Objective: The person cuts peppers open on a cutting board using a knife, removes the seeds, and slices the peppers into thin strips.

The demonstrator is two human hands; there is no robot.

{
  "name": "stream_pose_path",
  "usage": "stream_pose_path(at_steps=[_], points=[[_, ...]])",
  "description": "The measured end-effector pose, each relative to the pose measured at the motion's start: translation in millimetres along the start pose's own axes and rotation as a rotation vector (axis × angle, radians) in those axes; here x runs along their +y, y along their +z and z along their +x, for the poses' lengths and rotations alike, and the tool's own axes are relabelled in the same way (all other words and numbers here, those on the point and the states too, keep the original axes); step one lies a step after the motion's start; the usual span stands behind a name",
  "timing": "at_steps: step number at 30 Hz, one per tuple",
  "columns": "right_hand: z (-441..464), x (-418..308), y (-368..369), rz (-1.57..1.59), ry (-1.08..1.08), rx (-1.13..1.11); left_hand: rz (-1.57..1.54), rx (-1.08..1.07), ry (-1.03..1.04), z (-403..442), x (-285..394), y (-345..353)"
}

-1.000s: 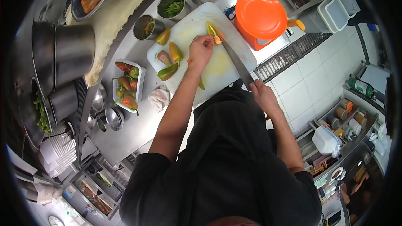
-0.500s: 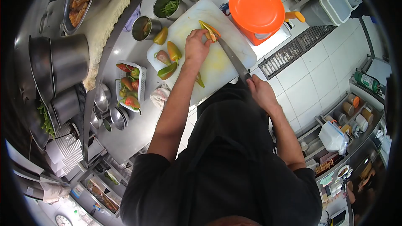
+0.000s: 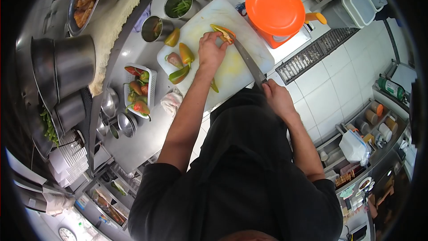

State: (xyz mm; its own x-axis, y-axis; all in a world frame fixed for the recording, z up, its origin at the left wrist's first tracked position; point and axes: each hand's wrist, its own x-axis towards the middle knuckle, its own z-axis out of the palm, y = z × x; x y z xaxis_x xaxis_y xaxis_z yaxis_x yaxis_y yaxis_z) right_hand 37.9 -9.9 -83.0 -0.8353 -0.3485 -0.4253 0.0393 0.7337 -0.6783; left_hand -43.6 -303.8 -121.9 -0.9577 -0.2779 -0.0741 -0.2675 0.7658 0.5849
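My left hand (image 3: pixel 211 51) has its fingers closed on a cut-open pepper (image 3: pixel 222 30), yellow-green and orange with pale core and seeds showing. My right hand (image 3: pixel 278 98) grips the handle of a long kitchen knife (image 3: pixel 250 64), whose tip end touches or nearly touches the pepper's lower end. Both are over a white cutting board (image 3: pixel 252 49). Left of my left wrist on the board lie an orange-green pepper (image 3: pixel 186 54), a reddish-brown one (image 3: pixel 174 60) and a green cut piece (image 3: pixel 179 75). Another piece (image 3: pixel 214 85) is partly hidden beside my forearm.
Metal containers (image 3: pixel 157 29) stand beyond the board, one holding cut greens (image 3: pixel 182 7). A white basket (image 3: pixel 152 90) of peppers is at left, near a crumpled cloth (image 3: pixel 171 102). An orange plate (image 3: pixel 274 9) rests on an orange scale at right. A floor drain (image 3: pixel 313 56) lies beyond.
The knife and pepper have barely shifted; the blade's tip end sits slightly differently against the pepper. Both hands keep their holds. The whole view has moved slightly.
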Motion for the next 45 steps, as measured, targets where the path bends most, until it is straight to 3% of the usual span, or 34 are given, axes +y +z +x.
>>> stream_pose_path(at_steps=[7,19,31,37,40,45], points=[[3.5,-0.6,-4.2,0.051,-0.024,0.000,0.035,0.025,0.069,6.0,-8.6,6.2],[7.6,-0.8,2.0,-0.067,-0.053,0.039,-0.276,-0.252,-0.205,11.3,-1.2,-7.5],[8.3,-4.4,-3.9,-0.135,-0.056,0.048,-0.165,-0.153,-0.267,14.4,10.8,0.1],[7.6,-2.6,-6.0,-0.140,-0.071,0.061,-0.380,-0.202,-0.325,15.2,3.8,3.9],[10.2,-4.0,-8.7,-0.150,-0.061,0.047,-0.718,-0.235,-0.399,11.8,2.6,-5.7],[9.4,-6.4,-14.5,-0.150,-0.061,0.048,-0.865,-0.233,-0.468,19.0,-8.6,-34.0]])
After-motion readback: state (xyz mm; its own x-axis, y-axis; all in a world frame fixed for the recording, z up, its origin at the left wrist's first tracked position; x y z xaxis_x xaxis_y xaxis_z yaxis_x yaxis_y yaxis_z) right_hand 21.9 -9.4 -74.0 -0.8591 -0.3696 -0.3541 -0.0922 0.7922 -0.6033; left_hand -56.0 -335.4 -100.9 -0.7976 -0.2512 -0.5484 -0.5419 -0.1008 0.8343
